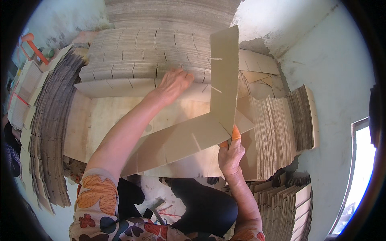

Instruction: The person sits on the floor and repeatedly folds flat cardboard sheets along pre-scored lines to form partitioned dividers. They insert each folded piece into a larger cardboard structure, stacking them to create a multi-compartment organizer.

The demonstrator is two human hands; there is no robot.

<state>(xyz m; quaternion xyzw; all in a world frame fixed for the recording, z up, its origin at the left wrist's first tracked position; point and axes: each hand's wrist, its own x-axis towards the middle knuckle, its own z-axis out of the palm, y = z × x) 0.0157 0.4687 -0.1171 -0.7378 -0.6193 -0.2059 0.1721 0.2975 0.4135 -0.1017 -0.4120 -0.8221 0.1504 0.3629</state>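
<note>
My right hand (231,158), with orange covers on the fingertips, pinches two slotted cardboard strips where they meet at an angle. One strip (224,76) stands up and away from me; the other strip (177,144) slants down to the left under my left forearm. Pale slots show along both. My left hand (176,85) is at the front row of a long stack of slotted cardboard strips (116,70) at the back. Its fingers are bent and smeared by motion, so whether they grip a strip cannot be made out.
A pale wooden board (104,116) lies in front of me. At its right stands a packed row of cardboard pieces (273,132), with more bundles (283,205) below. A tall cardboard stack (52,124) lines the left. A white wall (333,80) rises on the right.
</note>
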